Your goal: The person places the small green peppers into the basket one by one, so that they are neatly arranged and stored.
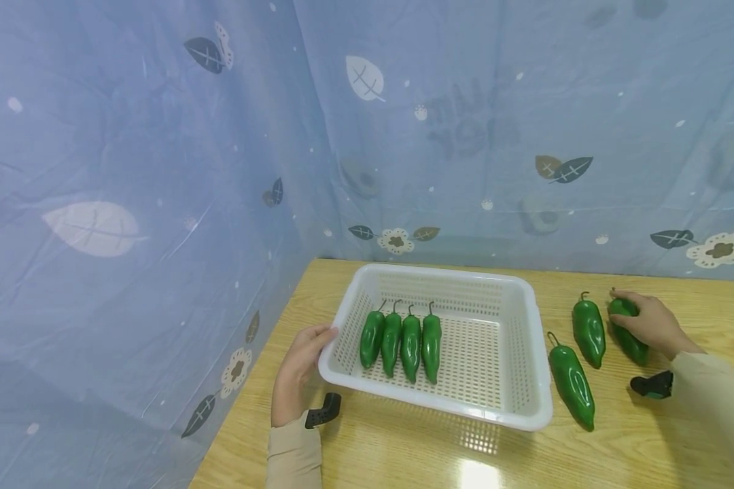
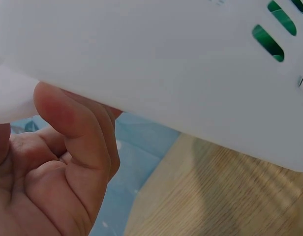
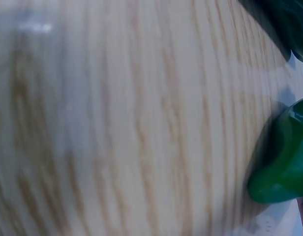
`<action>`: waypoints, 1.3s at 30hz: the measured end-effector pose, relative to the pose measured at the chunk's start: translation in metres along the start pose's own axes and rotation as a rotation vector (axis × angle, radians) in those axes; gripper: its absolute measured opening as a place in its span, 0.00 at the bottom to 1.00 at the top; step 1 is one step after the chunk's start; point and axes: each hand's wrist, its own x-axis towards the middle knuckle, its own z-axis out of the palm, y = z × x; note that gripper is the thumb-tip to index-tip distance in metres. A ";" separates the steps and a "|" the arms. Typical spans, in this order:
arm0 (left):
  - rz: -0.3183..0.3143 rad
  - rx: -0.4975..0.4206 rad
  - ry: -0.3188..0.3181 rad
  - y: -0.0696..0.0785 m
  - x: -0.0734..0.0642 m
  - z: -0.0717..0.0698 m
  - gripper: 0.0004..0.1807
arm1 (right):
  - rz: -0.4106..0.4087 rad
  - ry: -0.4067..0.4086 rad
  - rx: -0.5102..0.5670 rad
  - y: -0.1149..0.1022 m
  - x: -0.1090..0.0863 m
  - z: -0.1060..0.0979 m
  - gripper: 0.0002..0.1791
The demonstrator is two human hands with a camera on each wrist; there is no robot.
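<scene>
At the left end of a white plastic basket (image 1: pixel 435 403), my left hand (image 1: pixel 298 367) grips the rim. In the left wrist view its fingers (image 2: pixel 87 128) curl up under that rim against the basket's outer wall (image 2: pixel 151 73). Several green peppers (image 1: pixel 391 343) lie side by side in the basket's left half, stems pointing away. My right hand (image 1: pixel 648 324) holds a green pepper (image 1: pixel 636 348) at the far right, thumb and fingers around its upper part. In the right wrist view the lower end of this pepper (image 3: pixel 284 162) shows, while the hand is almost wholly out of frame.
Two more green peppers lie between basket and right hand: one farther back (image 1: pixel 589 333), one nearer (image 1: pixel 571 386) close beside the basket's right wall. Blue patterned curtains (image 1: pixel 465 136) border the wooden table (image 1: pixel 397 448) behind and at left. Black wrist devices (image 1: pixel 323 411) hang by both wrists.
</scene>
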 end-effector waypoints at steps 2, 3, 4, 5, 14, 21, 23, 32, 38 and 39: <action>0.003 0.002 -0.006 0.000 0.000 0.000 0.24 | 0.005 0.004 0.013 0.000 -0.001 0.000 0.34; 0.006 0.002 -0.012 0.001 0.000 0.000 0.24 | 0.007 0.005 0.024 0.001 -0.001 0.000 0.34; 0.010 0.002 -0.015 0.001 0.000 0.000 0.24 | 0.008 0.007 0.031 0.001 -0.002 0.001 0.34; 0.014 0.004 -0.018 0.001 0.000 0.000 0.25 | 0.008 0.010 0.040 0.001 -0.003 0.001 0.34; 0.025 -0.010 -0.016 0.002 0.000 -0.001 0.24 | 0.048 0.095 0.183 -0.005 -0.011 0.000 0.36; 0.016 -0.003 -0.003 0.003 -0.001 -0.001 0.22 | 0.035 0.200 0.277 -0.010 -0.015 -0.001 0.34; 0.023 0.005 -0.004 0.003 -0.001 -0.001 0.22 | 0.037 0.210 0.296 -0.011 -0.017 -0.001 0.34; 0.023 0.005 -0.008 0.002 -0.001 -0.001 0.23 | 0.067 0.211 0.314 -0.023 -0.025 -0.004 0.34; 0.039 0.009 -0.014 0.001 0.000 -0.001 0.24 | 0.069 0.205 0.338 -0.035 -0.027 -0.009 0.34; 0.039 0.006 -0.013 0.001 0.000 -0.001 0.24 | 0.068 0.204 0.342 -0.037 -0.027 -0.009 0.34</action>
